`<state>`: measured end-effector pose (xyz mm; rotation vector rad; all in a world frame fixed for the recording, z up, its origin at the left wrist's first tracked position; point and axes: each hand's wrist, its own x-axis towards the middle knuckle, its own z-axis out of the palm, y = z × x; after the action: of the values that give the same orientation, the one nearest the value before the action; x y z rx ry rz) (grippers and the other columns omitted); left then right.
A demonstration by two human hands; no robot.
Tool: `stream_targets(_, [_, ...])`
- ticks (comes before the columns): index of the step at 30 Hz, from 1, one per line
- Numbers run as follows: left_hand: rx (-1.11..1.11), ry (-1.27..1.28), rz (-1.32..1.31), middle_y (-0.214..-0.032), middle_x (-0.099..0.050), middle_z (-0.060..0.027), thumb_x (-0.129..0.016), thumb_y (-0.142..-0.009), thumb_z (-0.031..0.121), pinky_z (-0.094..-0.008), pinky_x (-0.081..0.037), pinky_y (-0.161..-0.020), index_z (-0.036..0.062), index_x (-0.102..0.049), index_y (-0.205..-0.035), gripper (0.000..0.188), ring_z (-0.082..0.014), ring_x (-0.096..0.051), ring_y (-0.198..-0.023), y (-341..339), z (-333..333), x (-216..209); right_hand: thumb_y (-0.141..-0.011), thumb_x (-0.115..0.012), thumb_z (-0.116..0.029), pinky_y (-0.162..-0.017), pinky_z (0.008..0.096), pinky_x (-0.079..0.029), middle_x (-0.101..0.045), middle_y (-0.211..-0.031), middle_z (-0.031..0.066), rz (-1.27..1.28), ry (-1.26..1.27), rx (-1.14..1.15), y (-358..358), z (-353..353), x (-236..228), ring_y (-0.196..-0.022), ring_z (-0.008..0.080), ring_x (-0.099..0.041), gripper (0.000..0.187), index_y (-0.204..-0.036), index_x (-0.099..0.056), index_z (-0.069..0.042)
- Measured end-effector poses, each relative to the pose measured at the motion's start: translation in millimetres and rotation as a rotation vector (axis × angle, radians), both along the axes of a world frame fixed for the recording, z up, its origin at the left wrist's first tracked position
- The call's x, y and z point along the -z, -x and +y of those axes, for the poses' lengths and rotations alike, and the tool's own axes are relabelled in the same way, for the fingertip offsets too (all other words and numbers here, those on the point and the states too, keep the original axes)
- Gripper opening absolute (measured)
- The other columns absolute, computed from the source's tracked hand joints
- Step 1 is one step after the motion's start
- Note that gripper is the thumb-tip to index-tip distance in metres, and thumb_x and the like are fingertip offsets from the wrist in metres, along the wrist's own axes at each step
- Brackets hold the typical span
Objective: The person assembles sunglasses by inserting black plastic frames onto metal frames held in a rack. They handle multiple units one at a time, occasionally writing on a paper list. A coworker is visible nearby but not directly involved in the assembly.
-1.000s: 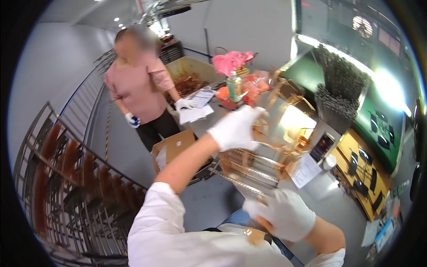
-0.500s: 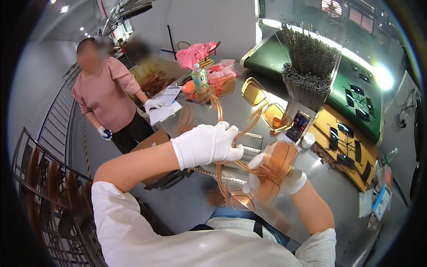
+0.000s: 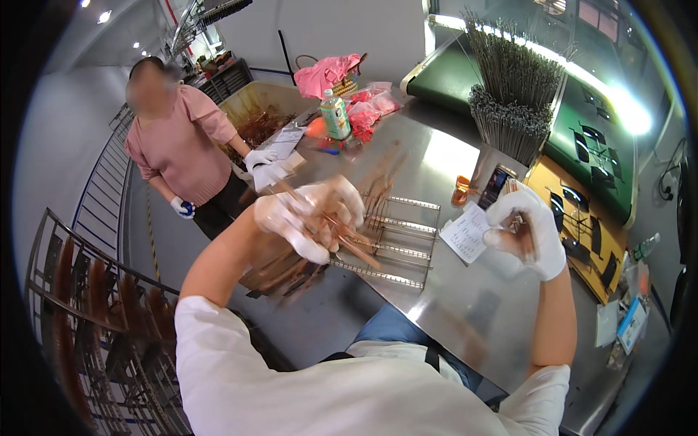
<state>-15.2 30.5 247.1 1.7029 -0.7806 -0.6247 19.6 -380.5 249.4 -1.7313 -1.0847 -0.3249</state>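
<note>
My left hand [image 3: 313,218], in a white glove, is closed around several amber-brown glasses [image 3: 354,251], smeared by motion; their thin arms stick out on both sides of the fist. Beside it on the metal table lies a wire rack [image 3: 412,225] with toothed bars. On the right, my gloved right hand [image 3: 534,229] is raised over the table, fingers curled round thin brown pieces that I cannot make out. A handwritten paper slip [image 3: 464,234] lies just left of that hand, close to a phone [image 3: 496,185] and a small orange object [image 3: 461,190].
Across the table stand a drink bottle [image 3: 335,115] and a bundle of metal wires [image 3: 509,109]. Dark lenses lie on a yellow board [image 3: 550,174] and a green belt [image 3: 614,192]. A co-worker in pink [image 3: 178,145] stands at the left, near a curved rack [image 3: 109,305].
My hands have moved apart, the right one up and to the right, the left one slightly left. The stacked amber glasses between them have shifted left, uncovering the rack and the paper slip.
</note>
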Motion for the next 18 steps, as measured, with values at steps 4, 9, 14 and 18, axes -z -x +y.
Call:
stream_targets(4, [-0.147, 0.784, 0.327, -0.135, -0.052, -0.0214, -0.097, -0.067, 0.021, -0.0489, -0.068, -0.077, 0.016, -0.035, -0.149, 0.103, -0.0355, -0.061, -0.12, 0.6, -4.3, 26.8, -0.085, -0.07, -0.011, -0.062, 0.032, -0.05, -0.065, -0.099, 0.0105, -0.453, 0.666, -0.028, 11.5, 35.1, 0.4, -0.084, 0.0276, -0.065, 0.042, -0.125, -0.07, -0.025])
stream_targets(9, [-0.072, 1.118, 0.377, -0.131, -0.054, -0.0228, -0.083, -0.082, 0.032, -0.0408, -0.067, -0.078, 0.0157, -0.04, -0.152, 0.083, -0.0373, -0.062, -0.115, -12.5, -58.1, 47.4, -0.078, -0.067, -0.019, -0.069, 0.0363, -0.049, -0.063, -0.098, 0.0065, -0.949, 0.473, -0.084, -1.9, 87.6, 34.5, -0.09, 0.0253, -0.063, 0.043, -0.121, -0.068, -0.024])
stream_targets(14, [-0.495, 1.104, 0.661, -0.1, -0.064, -0.0231, -0.06, -0.101, 0.045, -0.0341, -0.067, -0.066, 0.0048, -0.055, -0.11, 0.042, -0.0347, -0.07, -0.096, -31.5, -69.4, 66.3, -0.078, -0.065, -0.017, -0.065, 0.0381, -0.046, -0.059, -0.093, 0.0072, -0.832, 0.888, 0.064, -14.5, 97.4, 79.7, -0.085, 0.0271, -0.059, 0.023, -0.101, -0.065, -0.016])
stream_targets(18, [-0.573, 1.377, 0.945, -0.104, -0.065, -0.025, -0.057, -0.103, 0.044, -0.0328, -0.067, -0.067, 0.0043, -0.059, -0.11, 0.04, -0.0354, -0.071, -0.097, -48.0, -58.4, 108.0, -0.077, -0.067, -0.018, -0.069, 0.0395, -0.044, -0.059, -0.089, 0.0075, -0.708, 0.949, 0.105, -12.6, 82.6, 93.1, -0.085, 0.0281, -0.058, 0.02, -0.096, -0.064, -0.014])
